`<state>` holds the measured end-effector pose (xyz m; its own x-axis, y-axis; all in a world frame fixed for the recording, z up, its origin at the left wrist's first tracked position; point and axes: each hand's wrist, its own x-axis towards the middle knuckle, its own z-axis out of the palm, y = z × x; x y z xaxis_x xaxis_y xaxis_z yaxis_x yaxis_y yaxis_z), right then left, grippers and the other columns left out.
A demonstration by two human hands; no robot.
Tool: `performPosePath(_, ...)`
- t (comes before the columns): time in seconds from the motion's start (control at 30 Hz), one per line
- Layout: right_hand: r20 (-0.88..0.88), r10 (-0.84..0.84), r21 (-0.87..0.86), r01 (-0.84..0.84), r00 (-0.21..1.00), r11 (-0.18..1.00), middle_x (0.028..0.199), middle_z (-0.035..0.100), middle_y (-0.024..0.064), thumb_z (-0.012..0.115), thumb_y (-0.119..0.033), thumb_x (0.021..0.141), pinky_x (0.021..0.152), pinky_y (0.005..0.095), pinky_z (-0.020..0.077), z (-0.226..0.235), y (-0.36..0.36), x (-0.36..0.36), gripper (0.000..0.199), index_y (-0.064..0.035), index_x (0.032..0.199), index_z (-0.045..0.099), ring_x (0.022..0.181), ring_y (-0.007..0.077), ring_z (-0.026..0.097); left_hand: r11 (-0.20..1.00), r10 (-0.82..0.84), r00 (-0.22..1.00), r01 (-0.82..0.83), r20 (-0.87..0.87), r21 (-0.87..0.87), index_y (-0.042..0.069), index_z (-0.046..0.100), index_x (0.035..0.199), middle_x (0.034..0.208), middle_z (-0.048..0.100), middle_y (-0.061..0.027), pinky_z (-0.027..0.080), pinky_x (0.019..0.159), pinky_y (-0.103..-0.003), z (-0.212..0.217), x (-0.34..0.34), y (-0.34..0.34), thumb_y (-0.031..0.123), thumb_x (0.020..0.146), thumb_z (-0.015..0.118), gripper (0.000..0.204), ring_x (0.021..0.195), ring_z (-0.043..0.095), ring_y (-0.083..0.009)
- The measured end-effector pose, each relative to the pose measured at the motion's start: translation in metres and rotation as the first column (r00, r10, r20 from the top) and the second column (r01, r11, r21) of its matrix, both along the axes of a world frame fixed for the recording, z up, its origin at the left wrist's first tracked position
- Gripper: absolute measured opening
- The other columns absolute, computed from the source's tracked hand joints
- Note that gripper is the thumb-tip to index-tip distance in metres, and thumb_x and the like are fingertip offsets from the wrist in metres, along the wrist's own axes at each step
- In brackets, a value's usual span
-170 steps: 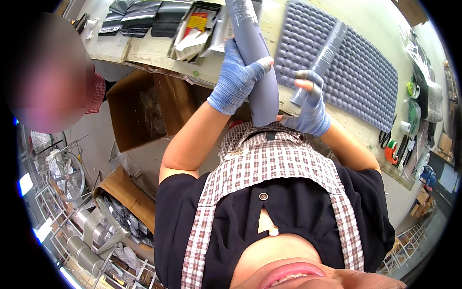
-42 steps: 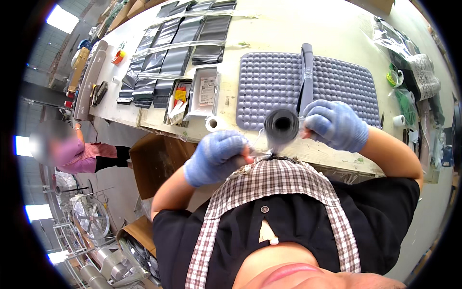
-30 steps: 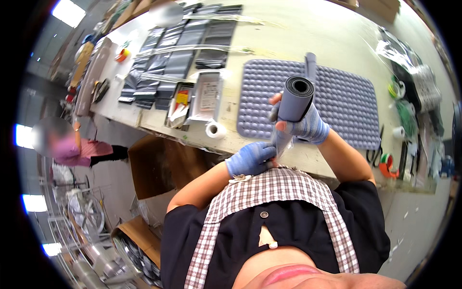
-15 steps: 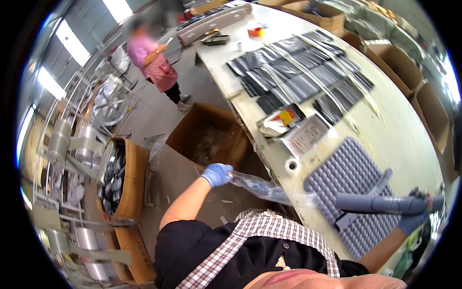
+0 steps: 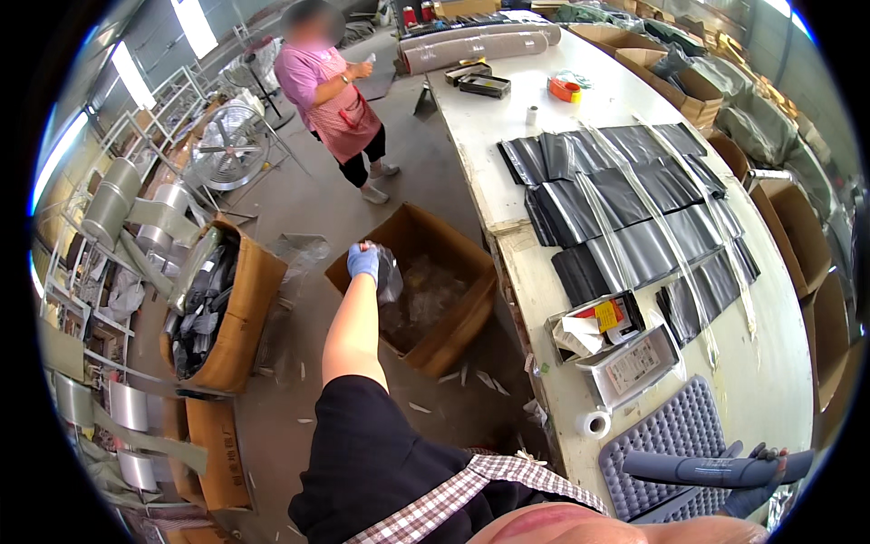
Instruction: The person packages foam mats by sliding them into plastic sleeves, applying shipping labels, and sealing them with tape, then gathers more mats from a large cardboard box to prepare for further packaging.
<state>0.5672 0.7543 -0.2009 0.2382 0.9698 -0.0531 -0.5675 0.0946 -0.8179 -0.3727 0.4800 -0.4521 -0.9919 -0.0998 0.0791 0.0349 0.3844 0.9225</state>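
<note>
My left hand (image 5: 364,261), in a blue glove, reaches over the near-left edge of a large open cardboard box (image 5: 458,337) on the floor. Its fingers are closed on a crumpled clear plastic bag (image 5: 390,279), which hangs at the box's opening. More clear plastic (image 5: 426,292) lies inside the box. On the right, my gloved right hand (image 5: 759,494) grips a long dark grey roll (image 5: 698,469) near its right end. The roll is held above a grey mat with a bumpy surface (image 5: 666,422) on the white table, and hides part of it.
The table (image 5: 770,363) carries black plastic bags (image 5: 625,195) under clear strips, an open tray (image 5: 634,363), a small white roll (image 5: 594,424) and orange tape (image 5: 564,90). A box of dark packages (image 5: 254,317) stands left. A person in pink (image 5: 340,118) stands beyond the box.
My left hand has carried the clear bag forward and left, from beside the table to the cardboard box. My right hand keeps hold of the grey roll. The view has shifted.
</note>
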Motion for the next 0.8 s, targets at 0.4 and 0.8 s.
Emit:
performPosePath(0.4, 0.196, 0.159, 0.067, -0.175, 0.968, 0.982, 0.087, 0.061, 0.0012, 0.059, -0.019, 0.098, 0.093, 0.0312, 0.0466, 0.041, 0.001, -0.092, 0.023, -0.009, 0.118, 0.054, 0.079, 0.0095, 0.061, 0.717, -0.171, 0.931, 0.342, 0.323, -0.607, 0.015, 0.07, 0.119, 0.127, 0.066, -0.0133, 0.05, 0.1, -0.038, -0.036, 0.007, 0.122, 0.028, 0.087, 0.066, 0.034, 0.118, 0.063, -0.0297)
performPosePath(0.8, -0.026, 0.423, 0.114, -0.418, 0.906, 0.901, 0.084, 0.062, 0.0035, 0.063, -0.025, 0.095, 0.086, 0.033, 0.0451, 0.008, 0.018, -0.127, 0.025, -0.0095, 0.112, 0.052, 0.074, 0.0151, 0.058, -0.326, -0.941, -0.294, 0.92, -0.171, 0.216, -0.001, 0.058, 0.128, 0.121, 0.064, -0.0167, 0.05, 0.097, -0.039, 0.191, 0.428, 0.198, 0.02, 0.088, 0.068, 0.047, 0.113, 0.062, -0.0273)
